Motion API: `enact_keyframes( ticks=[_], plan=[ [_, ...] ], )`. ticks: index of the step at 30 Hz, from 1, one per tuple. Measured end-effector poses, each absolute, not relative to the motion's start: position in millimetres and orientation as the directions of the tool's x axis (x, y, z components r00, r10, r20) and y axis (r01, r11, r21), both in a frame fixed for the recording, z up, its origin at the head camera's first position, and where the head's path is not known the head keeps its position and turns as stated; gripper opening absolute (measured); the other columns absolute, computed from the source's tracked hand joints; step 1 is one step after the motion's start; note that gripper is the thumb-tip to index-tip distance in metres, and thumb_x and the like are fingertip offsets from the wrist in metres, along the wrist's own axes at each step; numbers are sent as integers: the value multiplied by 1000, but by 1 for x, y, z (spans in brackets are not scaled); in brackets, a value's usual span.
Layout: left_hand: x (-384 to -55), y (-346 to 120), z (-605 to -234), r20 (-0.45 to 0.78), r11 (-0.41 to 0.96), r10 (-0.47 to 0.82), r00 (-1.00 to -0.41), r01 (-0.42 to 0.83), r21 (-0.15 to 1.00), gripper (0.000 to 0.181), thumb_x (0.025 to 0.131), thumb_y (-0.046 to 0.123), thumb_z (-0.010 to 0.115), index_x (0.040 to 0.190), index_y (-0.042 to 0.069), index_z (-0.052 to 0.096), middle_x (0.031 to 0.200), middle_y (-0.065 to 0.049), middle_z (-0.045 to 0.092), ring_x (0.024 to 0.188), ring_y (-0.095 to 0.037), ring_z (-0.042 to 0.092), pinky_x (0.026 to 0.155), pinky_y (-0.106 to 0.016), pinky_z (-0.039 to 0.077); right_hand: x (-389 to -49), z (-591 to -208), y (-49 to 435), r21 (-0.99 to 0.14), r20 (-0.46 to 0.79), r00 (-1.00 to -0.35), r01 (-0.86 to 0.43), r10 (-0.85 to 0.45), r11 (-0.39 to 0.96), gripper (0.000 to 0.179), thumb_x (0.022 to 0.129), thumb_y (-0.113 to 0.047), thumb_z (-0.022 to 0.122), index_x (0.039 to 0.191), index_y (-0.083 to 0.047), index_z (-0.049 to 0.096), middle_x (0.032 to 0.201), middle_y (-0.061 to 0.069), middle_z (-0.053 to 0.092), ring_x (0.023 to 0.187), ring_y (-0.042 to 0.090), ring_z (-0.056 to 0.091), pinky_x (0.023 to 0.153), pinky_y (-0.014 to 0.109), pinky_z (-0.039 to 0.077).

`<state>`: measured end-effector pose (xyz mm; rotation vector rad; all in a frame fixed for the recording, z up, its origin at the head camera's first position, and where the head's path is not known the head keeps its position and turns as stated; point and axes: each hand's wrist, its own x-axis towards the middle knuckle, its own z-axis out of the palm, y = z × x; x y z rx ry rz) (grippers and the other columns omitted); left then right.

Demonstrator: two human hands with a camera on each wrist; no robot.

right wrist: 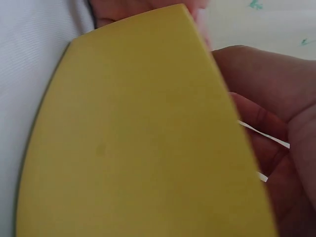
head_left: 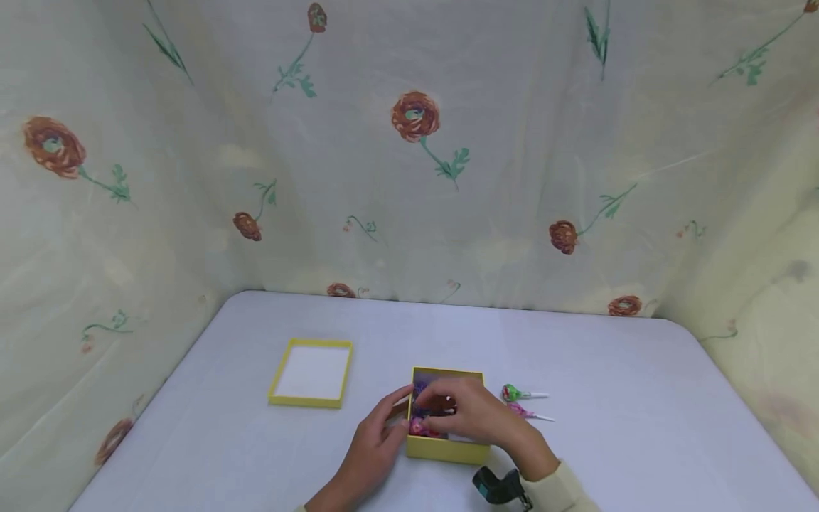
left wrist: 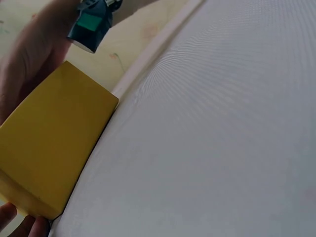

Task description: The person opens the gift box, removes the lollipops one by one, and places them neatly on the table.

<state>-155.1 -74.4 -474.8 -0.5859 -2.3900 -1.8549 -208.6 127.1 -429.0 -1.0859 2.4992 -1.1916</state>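
A yellow open-topped box [head_left: 448, 451] sits near the front middle of the table, with purple and pink wrapped candies [head_left: 417, 427] inside at its left. My left hand [head_left: 374, 441] rests against the box's left wall, its fingertips [left wrist: 37, 227] touching the yellow side in the left wrist view. Over the box, my right hand [head_left: 470, 412] reaches in with bent fingers and thumb among the candies. Whether it pinches one is hidden. In the right wrist view the box wall [right wrist: 133, 123] covers most of the scene, with the right hand [right wrist: 276, 94] behind its rim.
A green-wrapped lollipop [head_left: 512, 392] and a pink one [head_left: 521, 410] lie just right of the box, sticks pointing right. Farther left lies a shallow yellow-rimmed lid [head_left: 310, 403], white inside. A flowered curtain [head_left: 499, 263] borders the white table [head_left: 614, 427].
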Motion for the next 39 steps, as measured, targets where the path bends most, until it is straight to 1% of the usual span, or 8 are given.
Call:
enact_keyframes(
  ticks=[2, 4, 7, 11, 13, 22, 32, 39],
  plan=[
    [-154, -74, -470, 274, 199, 264, -925, 330, 923, 50, 94, -3, 49, 143, 4, 43, 144, -15, 45, 127, -33, 49, 94, -28, 50, -209, -431, 127, -724, 145, -728, -539, -670, 429, 18, 84, -13, 73, 102, -13, 72, 98, 1, 69, 84, 18, 63, 73, 27, 56],
    [-155, -73, -471, 268, 202, 263, -927, 324, 924, 50, 94, -2, 49, 143, 5, 43, 144, -14, 45, 127, -32, 49, 94, -28, 50, -210, -433, 127, -724, 133, -733, -532, -667, 440, 17, 84, -16, 74, 101, -14, 72, 96, 1, 69, 82, 17, 62, 70, 24, 54],
    [-159, -74, -481, 262, 216, 257, -930, 320, 923, 51, 95, 1, 49, 144, 12, 42, 145, -9, 45, 127, -29, 50, 94, -27, 50, -211, -436, 126, -719, 119, -737, -526, -665, 454, 17, 84, -21, 75, 100, -17, 73, 94, -3, 68, 79, 16, 60, 67, 22, 51],
    [-165, -75, -495, 252, 232, 256, -933, 313, 921, 52, 96, 7, 50, 145, 22, 41, 147, -1, 43, 128, -23, 49, 94, -25, 50, -212, -440, 124, -707, 113, -735, -532, -669, 466, 15, 84, -25, 75, 98, -20, 73, 91, -9, 68, 79, 13, 60, 67, 25, 52],
    [-167, -76, -498, 255, 227, 259, -932, 315, 922, 52, 97, 9, 50, 145, 24, 41, 147, 0, 43, 128, -23, 49, 93, -25, 50, -212, -441, 123, -697, 116, -733, -541, -670, 471, 14, 84, -27, 75, 97, -21, 74, 90, -10, 67, 78, 11, 60, 68, 25, 52],
    [-166, -76, -499, 264, 222, 267, -927, 325, 919, 52, 96, 7, 50, 145, 22, 41, 147, -2, 44, 128, -23, 49, 94, -24, 50, -211, -443, 123, -686, 119, -733, -548, -670, 479, 11, 84, -31, 74, 94, -25, 74, 88, -15, 68, 79, 2, 60, 71, 27, 53],
    [-167, -76, -498, 256, 217, 271, -928, 318, 923, 51, 96, 8, 50, 145, 20, 41, 146, -3, 44, 129, -23, 49, 94, -24, 50, -209, -442, 122, -700, 105, -743, -527, -661, 482, 10, 84, -24, 75, 94, -23, 74, 90, -14, 68, 84, 8, 63, 76, 27, 55],
    [-167, -76, -496, 246, 215, 273, -930, 308, 927, 50, 97, 10, 50, 145, 22, 41, 147, -1, 44, 130, -23, 48, 94, -24, 49, -209, -441, 122, -720, 111, -739, -521, -664, 460, 9, 86, -24, 73, 94, -22, 73, 89, -13, 69, 82, 5, 61, 75, 29, 55]
  ],
)
